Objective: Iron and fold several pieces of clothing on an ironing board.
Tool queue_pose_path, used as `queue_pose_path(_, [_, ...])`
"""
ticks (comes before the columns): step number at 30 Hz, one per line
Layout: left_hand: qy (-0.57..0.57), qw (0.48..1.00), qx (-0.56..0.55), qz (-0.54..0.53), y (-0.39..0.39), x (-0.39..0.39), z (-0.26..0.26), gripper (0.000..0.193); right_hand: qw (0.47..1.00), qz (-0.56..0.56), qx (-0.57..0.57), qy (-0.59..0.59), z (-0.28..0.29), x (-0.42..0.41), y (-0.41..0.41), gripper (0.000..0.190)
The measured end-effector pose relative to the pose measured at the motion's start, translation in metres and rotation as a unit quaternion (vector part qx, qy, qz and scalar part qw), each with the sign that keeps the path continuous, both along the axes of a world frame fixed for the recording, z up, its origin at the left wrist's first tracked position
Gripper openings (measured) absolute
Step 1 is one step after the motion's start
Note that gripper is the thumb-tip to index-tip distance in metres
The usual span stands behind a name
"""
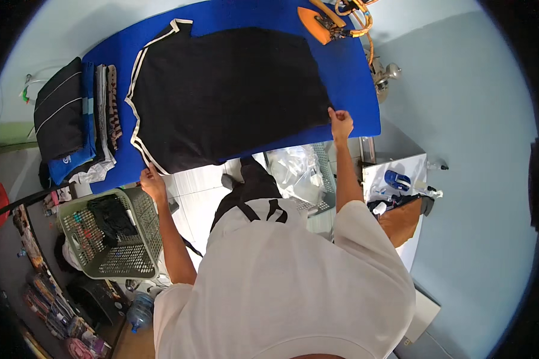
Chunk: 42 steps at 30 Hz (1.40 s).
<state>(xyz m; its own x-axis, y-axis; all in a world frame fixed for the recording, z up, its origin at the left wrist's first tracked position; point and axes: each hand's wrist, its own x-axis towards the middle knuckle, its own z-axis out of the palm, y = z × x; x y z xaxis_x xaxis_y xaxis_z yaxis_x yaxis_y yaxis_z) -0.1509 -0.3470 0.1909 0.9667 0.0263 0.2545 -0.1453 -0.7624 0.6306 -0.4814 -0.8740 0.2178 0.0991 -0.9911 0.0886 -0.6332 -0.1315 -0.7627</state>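
Note:
A black garment [233, 89] with white trim along its left side lies spread over a blue-covered ironing table [350, 85]. My left hand [153, 181] pinches the trimmed corner nearest me, at the table's front edge. At the right, my right hand [341, 123] grips the garment's near right corner between thumb and fingers. Between the two hands the cloth lies mostly flat, and its near edge hangs slightly past the table edge on the left.
An orange iron [314, 24] with a cord rests at the back right. Folded clothes [78, 116] are stacked at the left end. Below stand a green plastic basket [117, 264] holding dark cloth and a basket with clear plastic [296, 170]. A white side table [377, 175] bears a blue tape dispenser [396, 179].

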Motion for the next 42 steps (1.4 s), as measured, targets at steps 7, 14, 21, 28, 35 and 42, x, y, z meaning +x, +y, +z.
queue_pose_path(7, [0.032,0.994,-0.1,-0.036,-0.001,0.021,0.031,0.041,0.973,0.091,-0.054,-0.207,0.05,0.043,0.005,0.022])
queue_pose_path(14, [0.089,0.995,-0.039,0.007,0.007,0.057,0.024,0.047,0.977,0.114,0.084,-0.159,0.058,0.038,0.001,0.024])
queue_pose_path(21, [0.119,0.992,0.029,0.033,0.014,0.041,-0.003,0.049,0.976,0.058,0.181,-0.101,0.012,-0.036,0.024,0.031])
queue_pose_path(28, [0.113,0.993,-0.024,0.037,0.019,0.008,-0.018,0.052,0.996,0.043,-0.006,0.082,-0.005,-0.041,0.047,0.036])
queue_pose_path(35, [0.091,0.995,0.039,0.032,0.001,0.005,0.001,0.047,0.969,0.176,-0.122,-0.122,0.026,0.014,0.022,0.018])
queue_pose_path(42, [0.063,0.992,0.09,0.055,0.014,0.025,-0.009,0.056,0.988,0.152,-0.004,-0.04,0.049,0.027,-0.02,0.031])
